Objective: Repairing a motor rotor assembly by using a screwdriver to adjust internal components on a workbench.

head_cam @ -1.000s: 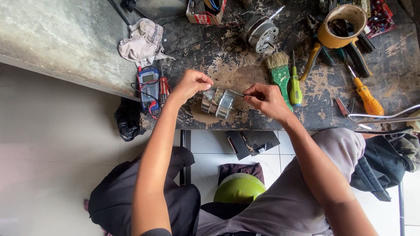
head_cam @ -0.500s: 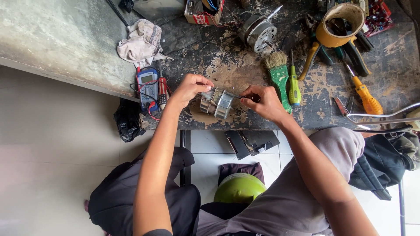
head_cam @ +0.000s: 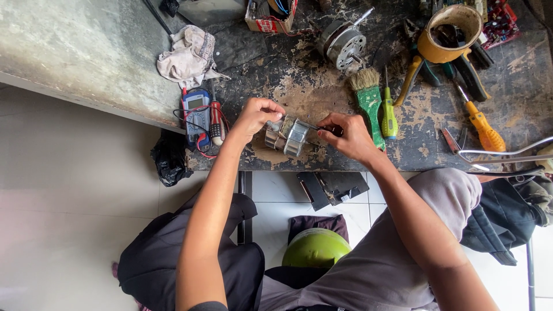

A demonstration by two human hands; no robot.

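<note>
— While both hands work at the near edge of the surface point(head_cam: 86, 52), what sits between them?

— A small metal motor part point(head_cam: 288, 136), silvery, with banded coil-like sections. It rests on the scarred dark surface just inside the near edge, roughly midway along it.

— Which way does it run?

— Its long axis lies about parallel to that near edge, tilted slightly, one end toward each hand.

— And the left hand point(head_cam: 257, 118)?

— Its grip is clenched on the left end of the motor part, fingers curled over the top, thumb below.

— The right hand point(head_cam: 345, 135)?

— It pinches a thin dark tool point(head_cam: 310, 125) whose tip points left and meets the part's right end. So the part lies just left of that grip, touching the tool's tip, not the fingers.

— What else is on the surface?

— Left of the left hand, at the near edge, a blue multimeter point(head_cam: 196, 112) with a red screwdriver point(head_cam: 216, 124) beside it. Farther back, a crumpled rag point(head_cam: 187, 55). Behind the right hand, a green-handled brush point(head_cam: 368, 101) and a green screwdriver point(head_cam: 389, 115) lie side by side, handles toward the near edge. A round grey motor point(head_cam: 343, 43) stands near the far edge. Toward the right end lie a roll of yellow tape point(head_cam: 446, 31) and an orange screwdriver point(head_cam: 483, 126).
</note>
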